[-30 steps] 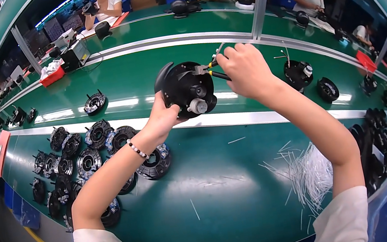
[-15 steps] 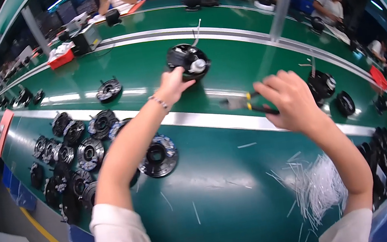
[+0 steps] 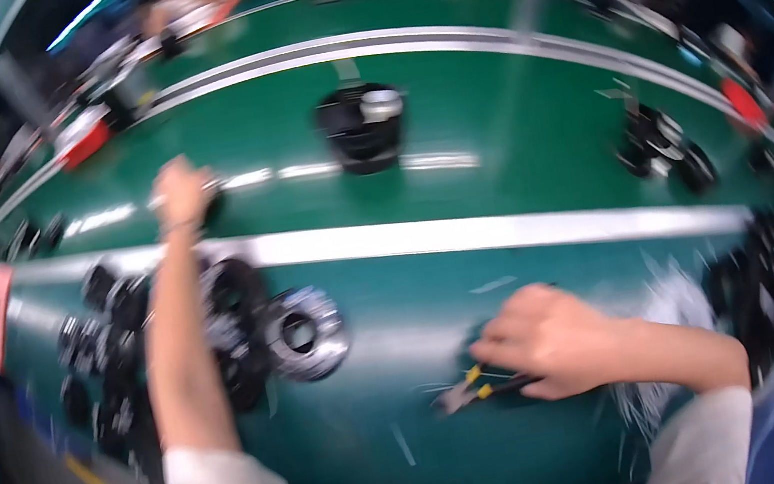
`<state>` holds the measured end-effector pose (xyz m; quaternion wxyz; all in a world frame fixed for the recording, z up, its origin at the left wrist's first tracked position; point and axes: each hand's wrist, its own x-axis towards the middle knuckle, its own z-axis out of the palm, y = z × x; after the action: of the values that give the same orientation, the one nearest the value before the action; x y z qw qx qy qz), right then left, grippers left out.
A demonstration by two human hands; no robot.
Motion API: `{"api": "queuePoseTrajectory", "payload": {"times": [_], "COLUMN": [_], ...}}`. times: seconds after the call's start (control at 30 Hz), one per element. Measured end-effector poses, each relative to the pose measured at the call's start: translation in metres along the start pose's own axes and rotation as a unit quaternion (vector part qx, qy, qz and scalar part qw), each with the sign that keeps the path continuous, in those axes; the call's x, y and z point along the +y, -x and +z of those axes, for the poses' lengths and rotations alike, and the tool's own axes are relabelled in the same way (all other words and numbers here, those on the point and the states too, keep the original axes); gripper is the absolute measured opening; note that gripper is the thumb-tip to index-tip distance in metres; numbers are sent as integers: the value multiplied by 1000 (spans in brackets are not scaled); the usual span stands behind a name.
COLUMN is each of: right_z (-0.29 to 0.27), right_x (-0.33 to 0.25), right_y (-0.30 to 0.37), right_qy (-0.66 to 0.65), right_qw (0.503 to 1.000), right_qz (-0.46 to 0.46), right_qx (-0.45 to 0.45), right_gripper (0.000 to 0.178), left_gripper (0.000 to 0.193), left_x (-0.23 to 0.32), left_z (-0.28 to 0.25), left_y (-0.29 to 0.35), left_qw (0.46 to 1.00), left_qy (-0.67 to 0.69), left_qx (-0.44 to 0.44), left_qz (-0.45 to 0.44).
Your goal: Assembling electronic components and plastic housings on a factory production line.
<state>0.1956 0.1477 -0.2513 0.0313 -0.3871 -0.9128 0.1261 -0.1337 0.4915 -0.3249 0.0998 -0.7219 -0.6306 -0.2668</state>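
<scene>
My right hand (image 3: 550, 343) is closed around a pair of wire cutters (image 3: 476, 388) with black and yellow handles, low over the near bench, jaws pointing left. My left hand (image 3: 182, 195) reaches out to the far left, at a dark round part (image 3: 213, 197) on the green belt. Motion smears its fingers, so whether they grip the part cannot be made out. Away from both hands, a black round housing (image 3: 360, 135) with a white cylindrical piece in it sits on the belt, a pale strip standing up behind it.
Several black ring-shaped parts (image 3: 305, 334) crowd the bench's left side. A heap of thin white strips (image 3: 669, 299) lies by my right forearm, beside stacked black parts (image 3: 763, 284). More black housings (image 3: 660, 143) stand right on the belt. People work across it.
My left hand has let go of the black housing and moved left to the round part. My right hand has brought the cutters down and nearer, over the bench. The view has shifted slightly.
</scene>
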Motion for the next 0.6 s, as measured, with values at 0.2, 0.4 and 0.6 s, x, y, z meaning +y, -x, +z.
{"api": "queuePoseTrajectory", "payload": {"times": [0.2,0.4,0.6], "right_z": [77,103,44], "right_x": [-29,-47,-9], "right_y": [15,40,87], "right_qy": [-61,-111,58], "right_qw": [998,982,879], "right_qz": [4,56,226], "right_qx": [23,145,415], "right_gripper": [58,61,33], "left_gripper": [66,56,33], "left_x": [-226,-179,-211], "left_z": [77,107,65], "left_y": [-60,-72,-112], "left_qw": [975,951,890], "left_qy": [22,222,438], "left_qx": [-183,-162,-82], "left_qz": [-120,-144,-94]}}
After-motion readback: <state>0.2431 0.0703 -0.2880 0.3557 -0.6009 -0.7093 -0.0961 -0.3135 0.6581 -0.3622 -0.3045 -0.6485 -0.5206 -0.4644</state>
